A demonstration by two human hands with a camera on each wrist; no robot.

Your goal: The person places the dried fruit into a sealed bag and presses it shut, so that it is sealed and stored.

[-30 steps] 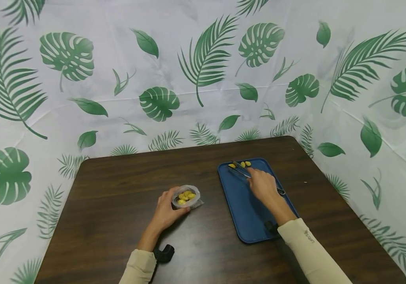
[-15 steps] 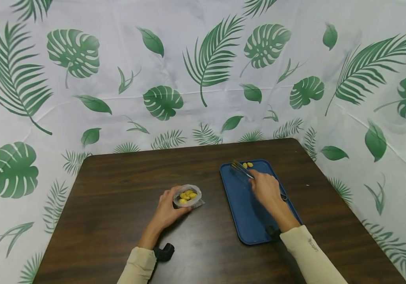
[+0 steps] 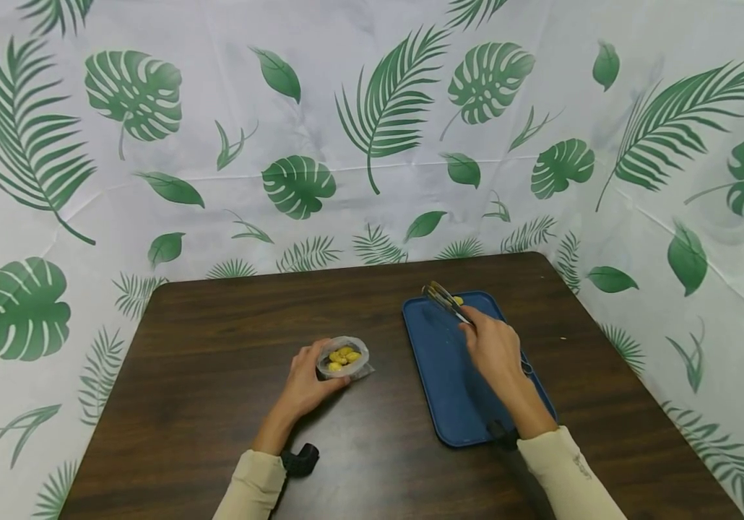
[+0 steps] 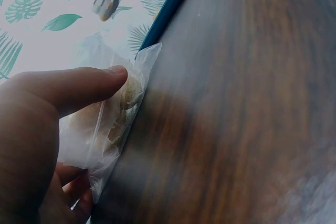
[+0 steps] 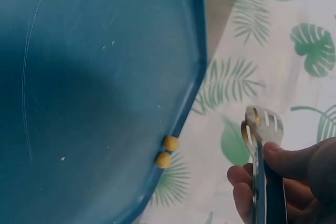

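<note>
A brown desk (image 3: 248, 318) bears a blue tray (image 3: 450, 383); near its far end, the right-hand grip (image 3: 494, 352) is clamped on metal tongs (image 5: 270, 192). Left of it, the left-hand grip (image 3: 305, 381) curls round a plastic bag (image 4: 102, 132) of yellow pieces (image 3: 352, 357).

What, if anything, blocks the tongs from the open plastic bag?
Nothing visible. Between the tongs and the plastic bag lie only the rim of the blue tray and wood-grain tabletop, both lower than the tongs.
</note>
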